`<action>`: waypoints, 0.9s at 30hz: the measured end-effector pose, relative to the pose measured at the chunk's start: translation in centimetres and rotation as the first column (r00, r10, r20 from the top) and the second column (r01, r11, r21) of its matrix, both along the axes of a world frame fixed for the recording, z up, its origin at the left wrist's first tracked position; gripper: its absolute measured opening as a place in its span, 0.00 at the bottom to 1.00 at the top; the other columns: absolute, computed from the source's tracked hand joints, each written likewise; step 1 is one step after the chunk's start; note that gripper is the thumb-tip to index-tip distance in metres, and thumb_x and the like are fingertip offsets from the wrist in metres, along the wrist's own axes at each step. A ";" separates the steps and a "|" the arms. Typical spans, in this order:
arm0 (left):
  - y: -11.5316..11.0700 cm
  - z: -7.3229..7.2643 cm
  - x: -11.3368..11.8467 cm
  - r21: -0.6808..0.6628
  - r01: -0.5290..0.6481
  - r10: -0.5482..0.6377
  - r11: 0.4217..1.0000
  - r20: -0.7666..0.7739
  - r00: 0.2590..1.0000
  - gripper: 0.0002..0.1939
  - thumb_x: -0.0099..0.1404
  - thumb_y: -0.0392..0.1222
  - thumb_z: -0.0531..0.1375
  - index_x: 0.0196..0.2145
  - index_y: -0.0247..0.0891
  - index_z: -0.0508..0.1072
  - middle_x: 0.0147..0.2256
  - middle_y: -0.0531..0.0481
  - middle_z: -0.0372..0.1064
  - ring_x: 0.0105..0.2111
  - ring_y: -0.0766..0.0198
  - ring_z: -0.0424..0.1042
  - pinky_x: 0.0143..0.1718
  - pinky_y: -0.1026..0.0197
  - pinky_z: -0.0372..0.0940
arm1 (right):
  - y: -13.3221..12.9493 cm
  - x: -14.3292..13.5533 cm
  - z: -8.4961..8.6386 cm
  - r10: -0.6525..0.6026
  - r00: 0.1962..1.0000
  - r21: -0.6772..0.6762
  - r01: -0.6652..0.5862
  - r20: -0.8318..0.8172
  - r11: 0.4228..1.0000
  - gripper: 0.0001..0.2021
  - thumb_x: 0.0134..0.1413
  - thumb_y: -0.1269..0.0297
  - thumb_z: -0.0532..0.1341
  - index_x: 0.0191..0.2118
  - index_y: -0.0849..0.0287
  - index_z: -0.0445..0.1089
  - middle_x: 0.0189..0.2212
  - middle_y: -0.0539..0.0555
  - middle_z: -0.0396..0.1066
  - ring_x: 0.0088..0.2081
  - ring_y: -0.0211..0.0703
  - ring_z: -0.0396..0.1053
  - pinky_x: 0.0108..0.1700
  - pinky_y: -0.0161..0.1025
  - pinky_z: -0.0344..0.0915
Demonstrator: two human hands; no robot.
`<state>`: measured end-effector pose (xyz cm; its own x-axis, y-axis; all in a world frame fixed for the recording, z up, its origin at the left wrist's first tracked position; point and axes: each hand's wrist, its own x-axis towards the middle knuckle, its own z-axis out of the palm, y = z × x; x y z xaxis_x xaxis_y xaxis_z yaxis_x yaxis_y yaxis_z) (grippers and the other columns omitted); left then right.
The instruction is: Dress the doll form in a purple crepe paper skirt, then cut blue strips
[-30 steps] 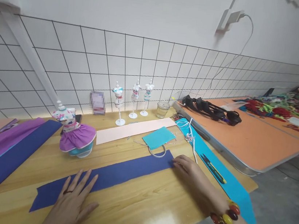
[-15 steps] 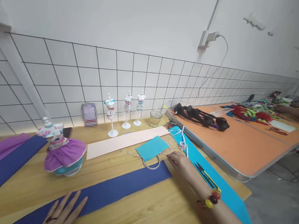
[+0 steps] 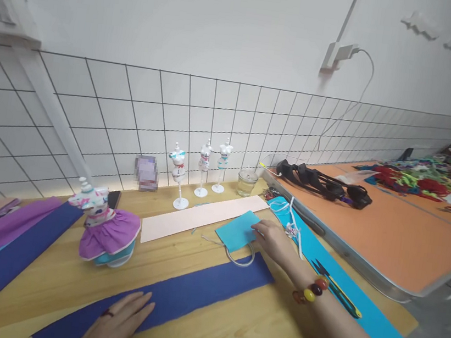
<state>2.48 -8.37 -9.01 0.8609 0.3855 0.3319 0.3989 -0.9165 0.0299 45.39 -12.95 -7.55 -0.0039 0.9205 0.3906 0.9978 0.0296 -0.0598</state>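
Note:
My left hand (image 3: 122,322) lies flat on a long navy fabric strip (image 3: 192,292), its fingers stretched out and slightly apart. At the right corner of a small turquoise cloth square (image 3: 238,231) is my right hand (image 3: 276,243), fingertips drawn together. What they pinch, if anything, is hidden by the hand. A pale ring (image 3: 241,263) peeks out from under the cloth, touching the navy strip. Behind lies a pale pink strip (image 3: 202,218). On a long turquoise fabric (image 3: 374,333) under my right forearm rest yellow-green thread snips (image 3: 338,292) and white ribbons (image 3: 295,225).
A small dress form (image 3: 107,231) in a purple skirt stands left, near folded purple and navy fabric (image 3: 19,252). Three small white dress forms (image 3: 204,166) and a glass (image 3: 247,183) line the wall. Black straps (image 3: 327,185) lie on the orange table (image 3: 390,246); another person's hand shows far right.
My right hand has moved in to the cloth square's right corner, covering it. My left hand stays on the navy strip. The view has turned slightly left.

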 end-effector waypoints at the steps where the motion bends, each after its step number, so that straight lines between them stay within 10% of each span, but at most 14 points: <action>1: -0.1 0.3 0.5 -0.059 -0.017 0.018 0.998 0.021 1.000 0.20 0.61 0.50 0.56 0.51 0.47 0.70 0.47 0.52 0.72 0.45 0.60 0.73 0.42 0.67 0.69 | 0.8 -0.2 0.4 0.007 1.000 -0.012 -0.007 0.023 1.000 0.13 0.59 0.69 0.51 0.40 0.61 0.73 0.34 0.59 0.73 0.37 0.46 0.69 0.38 0.39 0.62; 6: -0.6 1.5 3.4 -0.446 -0.125 0.178 0.886 0.081 0.981 0.16 0.60 0.50 0.57 0.44 0.44 0.75 0.39 0.48 0.76 0.38 0.58 0.75 0.41 0.62 0.69 | 5.4 -4.2 1.8 0.125 0.980 -0.098 -0.111 0.157 0.989 0.12 0.60 0.70 0.51 0.34 0.62 0.72 0.31 0.59 0.72 0.35 0.45 0.68 0.38 0.39 0.60; 16: -0.3 0.6 3.8 -0.902 -0.051 0.604 0.428 0.243 0.759 0.19 0.52 0.58 0.61 0.31 0.40 0.79 0.25 0.49 0.73 0.27 0.61 0.71 0.31 0.65 0.68 | 10.9 -9.3 -0.2 0.233 0.910 -0.351 -0.106 0.344 0.930 0.07 0.59 0.69 0.56 0.39 0.65 0.69 0.37 0.57 0.71 0.40 0.45 0.69 0.43 0.46 0.64; 27: -0.6 1.5 3.8 -0.949 0.008 0.671 0.315 0.228 0.706 0.22 0.46 0.60 0.63 0.25 0.37 0.77 0.20 0.50 0.69 0.20 0.65 0.66 0.23 0.66 0.64 | 11.3 -6.6 2.0 0.084 0.954 -0.158 -0.040 0.288 0.987 0.09 0.59 0.65 0.57 0.42 0.64 0.68 0.39 0.56 0.70 0.40 0.43 0.68 0.42 0.44 0.65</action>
<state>6.27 -8.93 -7.51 0.3754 0.9217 -0.0975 0.2528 -0.0006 0.9675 38.78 -1.61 -5.56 -0.1564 0.9623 0.2227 0.9684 0.1050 0.2262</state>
